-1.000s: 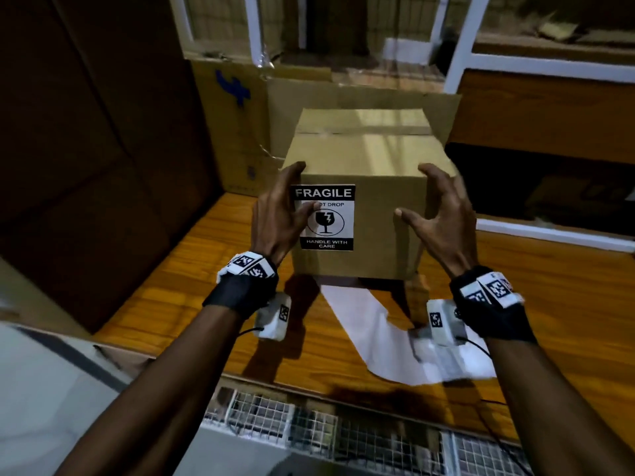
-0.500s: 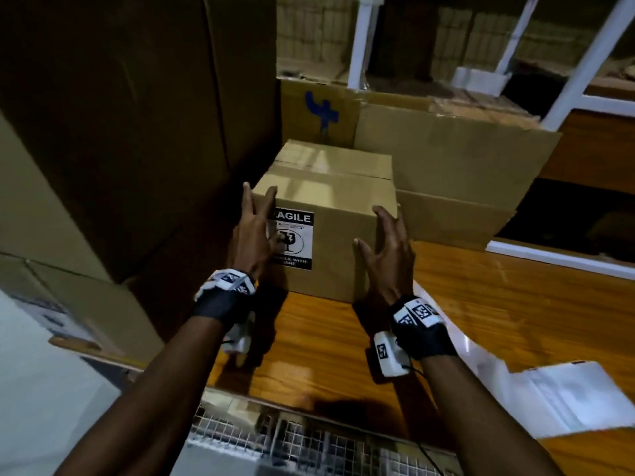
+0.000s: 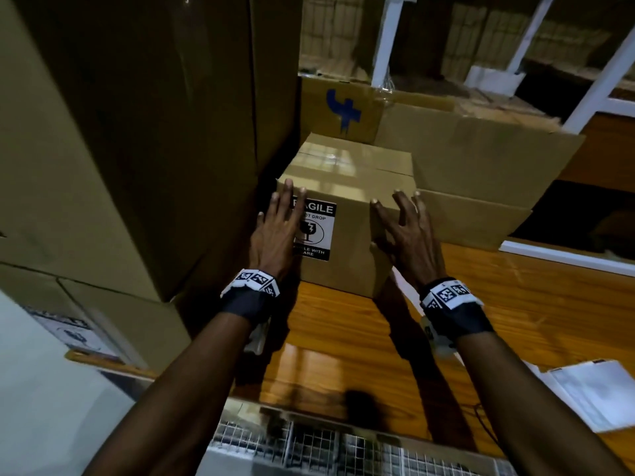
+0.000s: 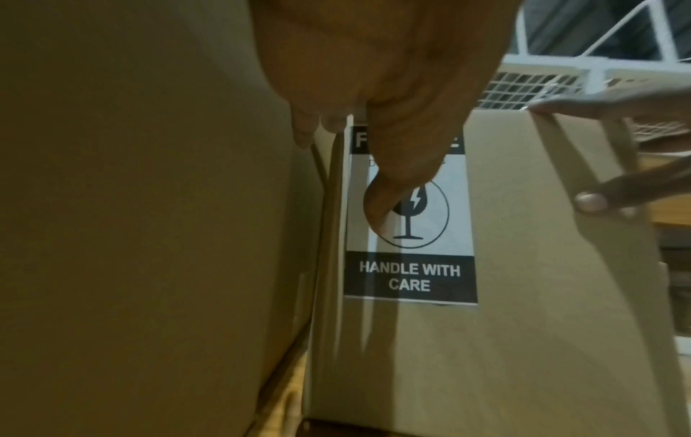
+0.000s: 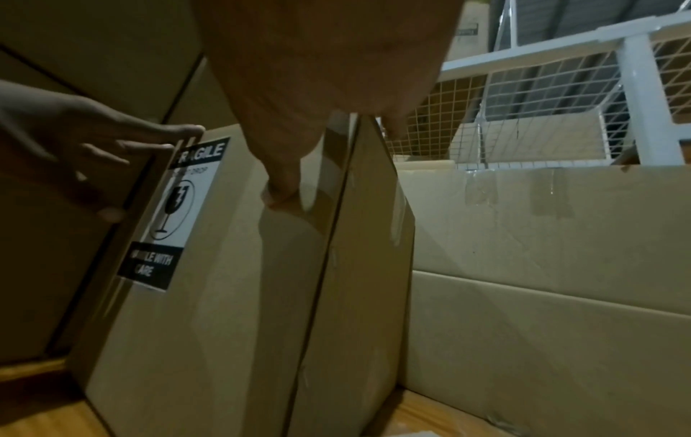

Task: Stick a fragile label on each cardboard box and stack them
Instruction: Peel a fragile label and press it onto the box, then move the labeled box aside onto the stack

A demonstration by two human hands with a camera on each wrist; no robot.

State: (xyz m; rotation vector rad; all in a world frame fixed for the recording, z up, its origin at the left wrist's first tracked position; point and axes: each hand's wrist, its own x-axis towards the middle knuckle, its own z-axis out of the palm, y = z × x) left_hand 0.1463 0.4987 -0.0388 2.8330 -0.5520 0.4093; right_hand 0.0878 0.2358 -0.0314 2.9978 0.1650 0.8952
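Box: a closed cardboard box (image 3: pixel 357 242) stands upright on the wooden table (image 3: pixel 515 304), at about 12 o'clock from the person, its left side close against a tall stack of big cartons (image 3: pixel 137 149).
Label: a black-and-white fragile label (image 3: pixel 318 231) is stuck on the face turned to the person, toward its left edge; it reads "HANDLE WITH CARE" at the bottom.
Left hand: the left hand (image 3: pixel 276 235) lies flat with straight fingers on the box's front left edge, at 11 o'clock, the thumb over the label's glass symbol.
Right hand: the right hand (image 3: pixel 409 235) has its fingers spread and nearly straight at the box's front right corner, at 1 o'clock; it grips nothing.
Behind: an open carton (image 3: pixel 481 159) with raised flaps stands at 1 o'clock, just beside the box.
Paper: white sheets (image 3: pixel 594 389) lie on the table at 4 o'clock, well apart from the box.
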